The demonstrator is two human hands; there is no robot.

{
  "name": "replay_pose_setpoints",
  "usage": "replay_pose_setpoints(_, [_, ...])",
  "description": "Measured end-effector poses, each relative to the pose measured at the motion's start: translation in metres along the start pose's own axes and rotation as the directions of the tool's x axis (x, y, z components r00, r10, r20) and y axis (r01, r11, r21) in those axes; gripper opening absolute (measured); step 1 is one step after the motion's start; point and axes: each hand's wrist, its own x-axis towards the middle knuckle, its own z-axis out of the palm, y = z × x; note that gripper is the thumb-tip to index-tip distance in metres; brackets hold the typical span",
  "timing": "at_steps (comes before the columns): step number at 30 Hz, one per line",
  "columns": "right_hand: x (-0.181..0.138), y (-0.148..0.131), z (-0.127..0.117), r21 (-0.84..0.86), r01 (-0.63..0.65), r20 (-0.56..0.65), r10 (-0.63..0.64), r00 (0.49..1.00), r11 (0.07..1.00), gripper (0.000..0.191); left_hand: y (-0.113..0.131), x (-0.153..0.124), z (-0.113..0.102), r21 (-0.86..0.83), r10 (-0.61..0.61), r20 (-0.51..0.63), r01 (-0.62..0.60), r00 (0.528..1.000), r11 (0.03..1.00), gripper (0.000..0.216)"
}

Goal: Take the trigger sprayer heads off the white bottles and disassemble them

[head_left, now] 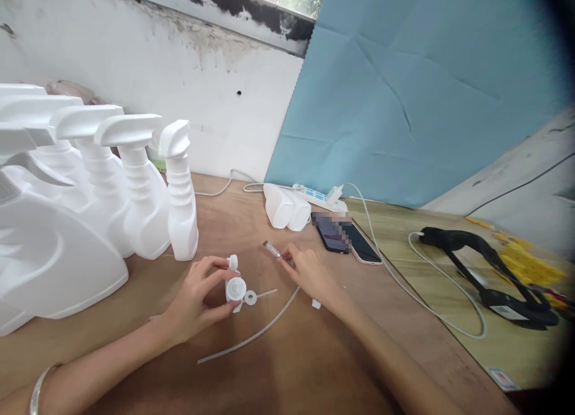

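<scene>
My left hand (195, 298) is closed around a white plastic piece (236, 289) with a round, cup-like opening facing up. At its upper end, near my fingertips, stands a small ribbed white part (232, 262). Between finger and thumb, my right hand (309, 274) pinches a small transparent tube-shaped part (272, 249) with a dark end, held slanting above the table. A white ring (250, 297) lies beside the left-hand piece, and a thin white stick (268, 292) runs to its right. Under my right hand curves a long, thin plastic tube (251, 343). One small white piece (316, 304) is partly covered by my right forearm.
Several white spray bottles (144, 205) stand at the left. Toward the back lie two white bottles (287, 208), a power strip (323, 198) and two phones (332, 232) (363, 242). A white cable (395, 274) leads to a black strap-like device (489, 271) on the right.
</scene>
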Motion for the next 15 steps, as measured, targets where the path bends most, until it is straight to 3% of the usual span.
replay_pose_setpoints(3, [-0.003, -0.011, -0.006, 0.375, 0.051, -0.195, 0.024, 0.981, 0.926, 0.013, -0.004, 0.002, 0.002, -0.02, -0.07, 0.026, 0.07, 0.997, 0.997, 0.023])
replay_pose_setpoints(6, [-0.014, -0.03, -0.008, 0.771, 0.216, -0.342, 0.103, 0.934, 0.599, 0.015, -0.005, 0.003, 0.003, -0.006, -0.099, 0.028, 0.1, 0.995, 0.995, 0.024])
replay_pose_setpoints(9, [-0.027, -0.048, -0.004, 0.869, 0.311, -0.382, 0.121, 0.916, 0.385, 0.014, -0.004, 0.003, 0.003, 0.002, -0.098, 0.031, 0.098, 0.995, 0.995, 0.025])
replay_pose_setpoints(12, [-0.038, -0.056, 0.004, 0.856, 0.388, -0.446, 0.108, 0.889, 0.342, 0.014, -0.002, 0.005, 0.001, 0.015, -0.095, 0.049, 0.094, 0.994, 0.995, 0.026])
replay_pose_setpoints(15, [-0.043, -0.056, 0.013, 0.793, 0.452, -0.517, 0.059, 0.854, 0.409, 0.018, -0.001, 0.006, -0.001, 0.007, -0.113, 0.064, 0.113, 0.992, 0.994, 0.026])
